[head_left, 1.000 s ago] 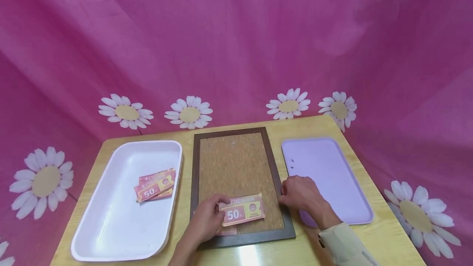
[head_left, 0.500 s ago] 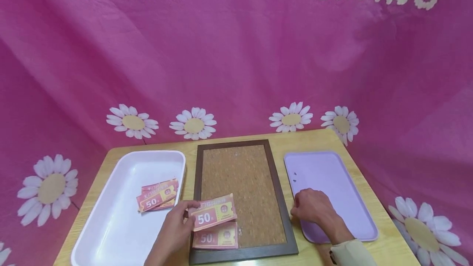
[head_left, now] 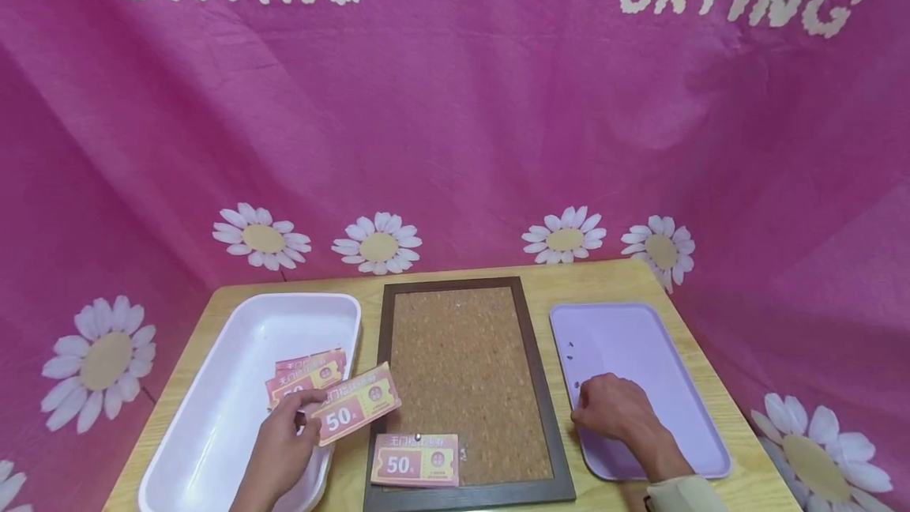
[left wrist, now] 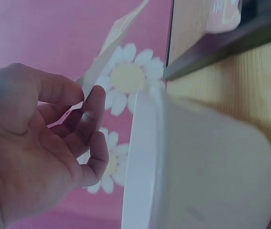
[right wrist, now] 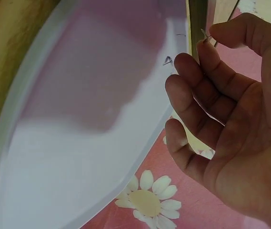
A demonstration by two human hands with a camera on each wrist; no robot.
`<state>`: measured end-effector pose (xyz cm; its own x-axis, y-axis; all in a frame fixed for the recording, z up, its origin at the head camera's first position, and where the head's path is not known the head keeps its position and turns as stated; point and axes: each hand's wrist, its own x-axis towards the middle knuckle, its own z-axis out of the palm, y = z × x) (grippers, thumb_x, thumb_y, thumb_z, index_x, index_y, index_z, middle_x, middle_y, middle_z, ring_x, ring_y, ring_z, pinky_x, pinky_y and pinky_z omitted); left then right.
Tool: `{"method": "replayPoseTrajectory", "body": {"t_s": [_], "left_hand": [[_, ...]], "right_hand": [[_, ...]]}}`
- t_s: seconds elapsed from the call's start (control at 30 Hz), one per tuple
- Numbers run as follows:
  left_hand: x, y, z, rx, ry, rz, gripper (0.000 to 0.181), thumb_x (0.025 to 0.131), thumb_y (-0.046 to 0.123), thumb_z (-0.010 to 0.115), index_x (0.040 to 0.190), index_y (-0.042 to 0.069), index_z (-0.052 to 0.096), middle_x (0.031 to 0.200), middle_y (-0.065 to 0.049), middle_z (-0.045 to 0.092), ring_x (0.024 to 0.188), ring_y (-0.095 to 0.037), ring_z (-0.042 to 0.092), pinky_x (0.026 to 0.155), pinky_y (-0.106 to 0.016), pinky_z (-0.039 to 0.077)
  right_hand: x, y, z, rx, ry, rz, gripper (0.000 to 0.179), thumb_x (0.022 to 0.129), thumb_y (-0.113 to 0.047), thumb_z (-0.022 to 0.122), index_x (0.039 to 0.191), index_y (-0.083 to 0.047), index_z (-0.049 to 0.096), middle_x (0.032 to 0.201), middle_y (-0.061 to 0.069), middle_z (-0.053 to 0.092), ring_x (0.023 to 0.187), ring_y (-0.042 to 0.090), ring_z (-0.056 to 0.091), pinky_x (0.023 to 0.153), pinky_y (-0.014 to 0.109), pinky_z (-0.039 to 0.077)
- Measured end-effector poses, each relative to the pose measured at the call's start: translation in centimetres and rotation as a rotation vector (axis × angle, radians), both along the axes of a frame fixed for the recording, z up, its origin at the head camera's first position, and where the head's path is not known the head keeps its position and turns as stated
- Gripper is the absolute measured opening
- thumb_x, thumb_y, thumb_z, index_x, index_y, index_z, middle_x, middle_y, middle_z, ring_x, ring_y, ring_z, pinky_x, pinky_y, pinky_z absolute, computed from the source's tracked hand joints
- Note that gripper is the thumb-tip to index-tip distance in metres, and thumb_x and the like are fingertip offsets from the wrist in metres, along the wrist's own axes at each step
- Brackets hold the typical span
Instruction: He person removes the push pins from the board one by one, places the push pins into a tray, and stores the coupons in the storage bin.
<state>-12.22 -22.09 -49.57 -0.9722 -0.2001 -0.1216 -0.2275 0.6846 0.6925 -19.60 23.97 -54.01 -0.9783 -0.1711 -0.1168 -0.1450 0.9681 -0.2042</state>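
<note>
My left hand [head_left: 280, 441] pinches a red-and-yellow paper coupon [head_left: 359, 404] printed "50". It is over the white tub's right rim, its right end reaching the cork board's frame. In the left wrist view the coupon [left wrist: 104, 59] shows nearly edge-on between thumb and fingers. Another coupon [head_left: 415, 464] lies at the lower left of the cork board [head_left: 469, 370], with a small tack [head_left: 418, 437] at its top edge. My right hand [head_left: 614, 409] is above the purple tray's left edge. Its thumb and index finger pinch a tiny thumbtack [right wrist: 205, 36].
The white tub [head_left: 213, 417] stands on the left with more coupons [head_left: 306, 374] in it. On the right lies the purple tray [head_left: 661, 385], several small tacks [head_left: 570, 351] near its left edge. A pink daisy-print curtain [head_left: 455, 141] hangs behind the wooden table [head_left: 604, 279].
My left hand has carried the coupon leftward from the board to the tub's rim, uncovering the coupon on the board. My right hand has moved slightly right, onto the purple tray's side.
</note>
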Motion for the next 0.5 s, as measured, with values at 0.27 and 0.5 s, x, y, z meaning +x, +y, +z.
{"method": "replayPoseTrajectory", "body": {"t_s": [0.27, 0.5], "left_hand": [[0.3, -2.3, -0.2, -0.030, 0.026, 0.075, 0.038, 0.087, 0.008, 0.058, 0.125, 0.009, 0.057, 0.101, -0.008, 0.056, 0.082, -0.016, 0.048, 0.065, -0.024, 0.038], [0.3, -3.2, -0.3, -0.038, 0.013, 0.113, 0.042, 0.087, 0.011, 0.057, 0.129, 0.007, 0.053, 0.116, -0.014, 0.056, 0.092, -0.021, 0.052, 0.070, -0.026, 0.039]], "right_hand": [[-0.1, 0.4, -0.6, -0.010, -0.003, -0.022, 0.016, 0.067, -0.029, 0.068, 0.059, -0.022, 0.056, 0.061, -0.003, 0.055, 0.055, 0.016, 0.047, 0.053, 0.037, 0.038], [-0.2, 0.7, -0.8, -0.012, -0.018, -0.025, 0.016, 0.067, -0.029, 0.068, 0.060, -0.022, 0.056, 0.062, -0.003, 0.055, 0.056, 0.016, 0.047, 0.052, 0.037, 0.038]]}}
